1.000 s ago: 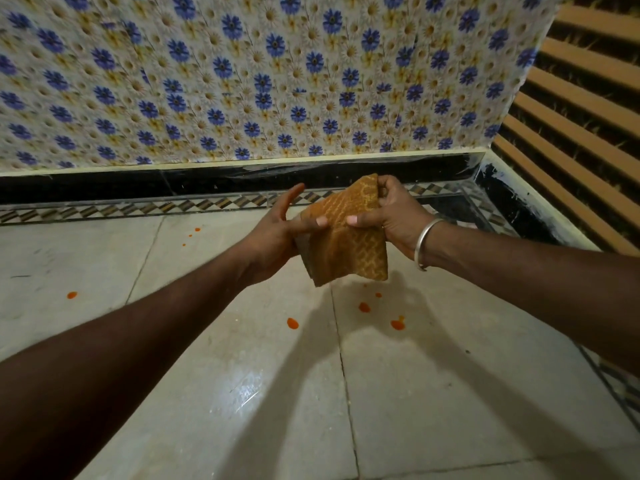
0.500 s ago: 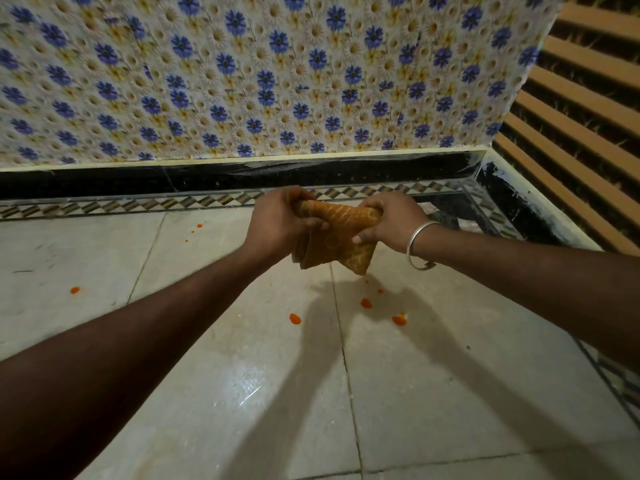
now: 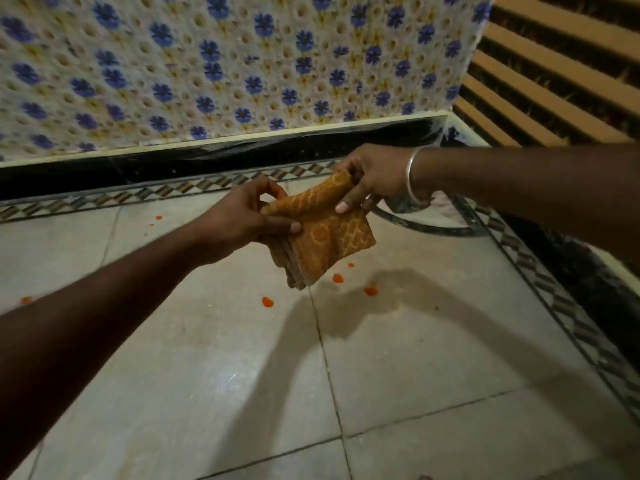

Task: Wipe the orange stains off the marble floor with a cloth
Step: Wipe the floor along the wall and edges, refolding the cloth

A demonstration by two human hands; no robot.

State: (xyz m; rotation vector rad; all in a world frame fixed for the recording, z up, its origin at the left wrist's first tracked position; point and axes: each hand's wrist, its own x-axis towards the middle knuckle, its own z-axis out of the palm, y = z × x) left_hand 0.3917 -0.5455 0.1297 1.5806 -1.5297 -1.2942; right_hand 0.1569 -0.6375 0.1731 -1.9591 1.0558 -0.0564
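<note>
An orange patterned cloth (image 3: 329, 237), folded into a thick pad, hangs in the air above the pale marble floor (image 3: 207, 375). My left hand (image 3: 242, 220) grips its left edge and my right hand (image 3: 370, 178), with a silver bangle on the wrist, pinches its upper right corner. Orange stains lie on the floor just below the cloth: one blob (image 3: 267, 301) left of the tile joint, two blobs (image 3: 337, 278) (image 3: 370, 290) right of it. Smaller orange spots (image 3: 158, 218) sit further left near the border, and another (image 3: 26, 300) shows beside my left forearm.
A wall with blue flower tiles (image 3: 207, 64) and a black skirting (image 3: 173, 164) closes the far side. A patterned floor border (image 3: 571, 323) runs along the right wall. Brown slats (image 3: 554, 64) fill the upper right corner.
The view has tilted and moved closer. The cloth was bunched between both hands; now my right hand has lifted its corner up and right, and the folded pad hangs lower over the stains.
</note>
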